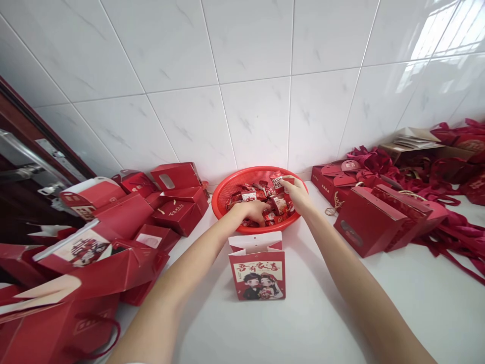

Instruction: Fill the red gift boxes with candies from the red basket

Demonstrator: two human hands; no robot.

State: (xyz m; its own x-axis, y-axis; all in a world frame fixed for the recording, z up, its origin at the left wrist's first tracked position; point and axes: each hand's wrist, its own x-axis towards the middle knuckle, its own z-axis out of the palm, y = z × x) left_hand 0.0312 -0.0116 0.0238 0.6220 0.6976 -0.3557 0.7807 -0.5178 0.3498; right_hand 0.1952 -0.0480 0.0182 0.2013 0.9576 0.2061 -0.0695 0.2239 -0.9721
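Note:
A red plastic basket (222, 189) full of wrapped candies (280, 205) stands against the tiled wall. My left hand (254, 210) reaches down among the candies; its fingertips are sunk in the pile, so I cannot make out whether they grip one. At the basket's right side, my right hand (295, 191) pinches a red-and-white wrapped candy (277, 181) just above the heap. In front of the basket, between my forearms, a red gift box (259, 278) with a cartoon couple stands upright, its top open.
Several red gift boxes (182, 210) and open cartons pile up on the left. On the right are closed red boxes (369, 220), pink-red ribbons (454, 227) and a stack of pale paper pieces (415, 136). A door handle (26, 156) shows at far left.

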